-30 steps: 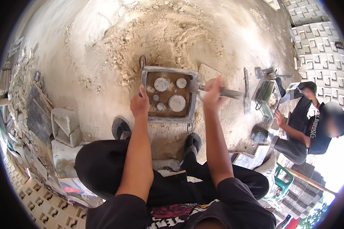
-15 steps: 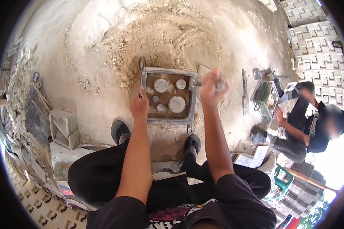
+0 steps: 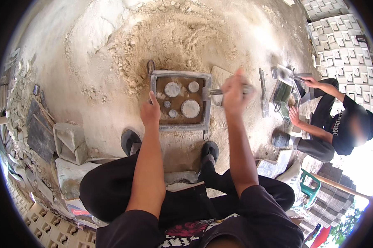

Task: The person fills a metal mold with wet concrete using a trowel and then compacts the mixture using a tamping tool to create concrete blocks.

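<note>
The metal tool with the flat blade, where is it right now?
In the head view the metal tool is held in the right hand, right of centre, its blade at the right edge of the square metal mould on the sandy ground.

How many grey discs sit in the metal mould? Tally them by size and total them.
Large grey discs: 2
Medium grey disc: 1
Small grey discs: 2
Total: 5
</note>
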`<state>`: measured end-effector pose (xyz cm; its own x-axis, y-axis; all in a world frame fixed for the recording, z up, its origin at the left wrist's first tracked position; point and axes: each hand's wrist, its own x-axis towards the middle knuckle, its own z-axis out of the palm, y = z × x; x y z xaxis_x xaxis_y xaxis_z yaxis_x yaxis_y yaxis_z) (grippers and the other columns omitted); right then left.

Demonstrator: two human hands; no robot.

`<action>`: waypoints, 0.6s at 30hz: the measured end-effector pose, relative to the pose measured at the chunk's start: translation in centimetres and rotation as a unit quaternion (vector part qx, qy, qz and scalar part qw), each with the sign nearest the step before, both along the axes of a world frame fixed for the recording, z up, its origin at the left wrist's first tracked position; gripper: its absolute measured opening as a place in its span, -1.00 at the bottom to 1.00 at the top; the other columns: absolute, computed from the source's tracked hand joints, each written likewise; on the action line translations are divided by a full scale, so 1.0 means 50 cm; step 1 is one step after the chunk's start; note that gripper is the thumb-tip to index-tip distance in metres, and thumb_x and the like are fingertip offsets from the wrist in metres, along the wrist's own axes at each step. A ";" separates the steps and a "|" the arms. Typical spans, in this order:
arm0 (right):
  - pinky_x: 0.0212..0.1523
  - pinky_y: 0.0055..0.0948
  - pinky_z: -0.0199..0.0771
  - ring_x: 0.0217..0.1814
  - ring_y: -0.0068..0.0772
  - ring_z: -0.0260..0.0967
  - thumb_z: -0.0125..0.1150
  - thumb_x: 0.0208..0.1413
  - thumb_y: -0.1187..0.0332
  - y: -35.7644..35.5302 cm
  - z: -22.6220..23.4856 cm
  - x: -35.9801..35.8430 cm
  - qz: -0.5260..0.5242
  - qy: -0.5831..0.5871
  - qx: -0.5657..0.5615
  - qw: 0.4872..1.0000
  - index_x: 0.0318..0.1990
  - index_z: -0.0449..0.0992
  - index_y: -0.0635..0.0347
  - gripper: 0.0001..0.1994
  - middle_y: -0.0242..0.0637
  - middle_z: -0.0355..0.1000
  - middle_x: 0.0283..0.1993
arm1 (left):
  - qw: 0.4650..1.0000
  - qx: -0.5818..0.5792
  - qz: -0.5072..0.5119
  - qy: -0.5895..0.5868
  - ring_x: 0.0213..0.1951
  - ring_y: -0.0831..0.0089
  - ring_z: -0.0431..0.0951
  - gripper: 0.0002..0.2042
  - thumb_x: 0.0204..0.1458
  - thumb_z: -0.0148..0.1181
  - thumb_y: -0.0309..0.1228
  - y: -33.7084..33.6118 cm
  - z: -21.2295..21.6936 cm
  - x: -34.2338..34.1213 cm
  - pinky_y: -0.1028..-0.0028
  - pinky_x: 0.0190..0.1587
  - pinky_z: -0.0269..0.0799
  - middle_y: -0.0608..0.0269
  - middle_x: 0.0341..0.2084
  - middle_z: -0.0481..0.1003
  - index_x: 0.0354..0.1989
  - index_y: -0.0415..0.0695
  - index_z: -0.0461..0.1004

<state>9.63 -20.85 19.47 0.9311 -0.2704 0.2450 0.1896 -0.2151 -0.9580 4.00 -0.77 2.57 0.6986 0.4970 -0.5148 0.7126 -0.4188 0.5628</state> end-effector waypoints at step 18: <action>-0.69 -0.57 -0.12 -0.72 -0.75 -0.02 -0.11 0.33 0.32 0.006 -0.018 -0.124 -0.018 -0.028 -0.009 0.999 -0.75 0.13 0.11 -0.50 -0.54 0.09 -0.77 | 1.000 -0.009 -0.002 0.013 -0.11 -0.12 0.51 -0.21 0.15 -0.41 0.26 0.005 0.004 0.000 0.06 -0.02 0.38 -0.22 -0.24 0.54 -0.23 -0.27 0.59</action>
